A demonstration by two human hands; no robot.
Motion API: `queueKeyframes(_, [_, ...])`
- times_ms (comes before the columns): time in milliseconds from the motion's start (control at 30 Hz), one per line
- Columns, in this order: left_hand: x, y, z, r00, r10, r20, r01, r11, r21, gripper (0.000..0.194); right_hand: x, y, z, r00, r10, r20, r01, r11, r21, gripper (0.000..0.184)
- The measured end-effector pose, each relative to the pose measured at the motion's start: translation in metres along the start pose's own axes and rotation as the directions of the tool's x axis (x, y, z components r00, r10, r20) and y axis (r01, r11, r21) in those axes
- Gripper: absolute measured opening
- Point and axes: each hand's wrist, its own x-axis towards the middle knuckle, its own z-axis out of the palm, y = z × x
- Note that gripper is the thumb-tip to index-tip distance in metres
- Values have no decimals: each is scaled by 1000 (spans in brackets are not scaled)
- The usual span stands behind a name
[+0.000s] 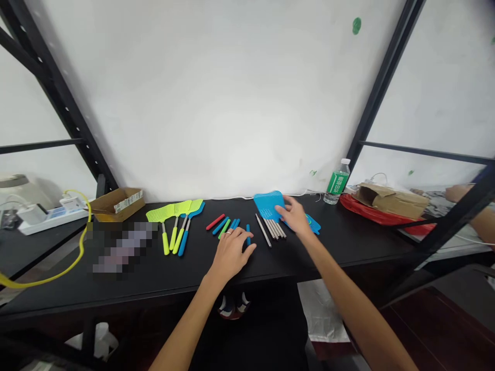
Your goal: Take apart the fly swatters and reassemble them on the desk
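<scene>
My right hand point(294, 215) is closed on the edge of a blue fly swatter head point(266, 202), which has a perforated area. Just below that head lie several metal rods point(277, 230), and one separate rod point(263, 230) lies to their left. Another blue piece point(313, 224) is partly hidden behind my right hand. Over the loose handles, my left hand point(232, 251) rests palm down with its thumb apart. Around its fingertips are a blue handle point(248, 235) and a green handle point(224, 229), partly covered. A red handle point(215, 222) lies farther left.
Several fly swatters with yellow-green heads point(161, 213) and a blue one point(183, 243) lie left on the black table point(209, 278). A cardboard box point(116, 205) and yellow cable point(82, 242) are beyond. At right stand a water bottle point(337, 183) and a red bag point(371, 218).
</scene>
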Motion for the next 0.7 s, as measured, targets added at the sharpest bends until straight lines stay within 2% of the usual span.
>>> queueKeyframes(67, [-4,-9,-2,999,17,43,-21,994,108,26,12,9,-35,992,-17,-123,-30,927,-374,58])
queueKeyframes(167, [-2,-15,-1,998,9,56,-20,979,201,31,17,21,-69,993,10,-120,-87,744,-662,40])
queueKeyframes(233, [3,-13,1,999,13,38,-21,974,227,35,13,27,-75,992,69,-109,-127,640,-758,36])
queueKeyframes(333, [5,-12,-5,1000,4,0,-4,971,239,36,4,34,-70,988,84,-132,-157,531,-833,34])
queueKeyframes(400, [1,-21,-18,998,-47,-42,56,962,266,31,1,39,-66,986,75,-150,-167,520,-838,34])
queueKeyframes(467, [-7,-38,-38,983,-145,-111,174,929,327,29,1,43,-65,985,84,-148,-170,542,-823,35])
queueKeyframes(533, [-19,-59,-60,937,-278,-210,344,838,424,30,3,46,-66,986,97,-133,-165,562,-811,37])
queueKeyframes(600, [-30,-79,-78,865,-430,-258,499,686,529,35,4,47,-66,987,93,-133,-162,571,-805,41])
queueKeyframes(667, [-35,-91,-87,822,-523,-224,542,601,587,41,4,44,-64,987,69,-146,-159,578,-800,43])
queueKeyframes(700, [-36,-95,-87,817,-540,-203,536,579,614,43,4,42,-62,987,52,-150,-152,582,-799,44])
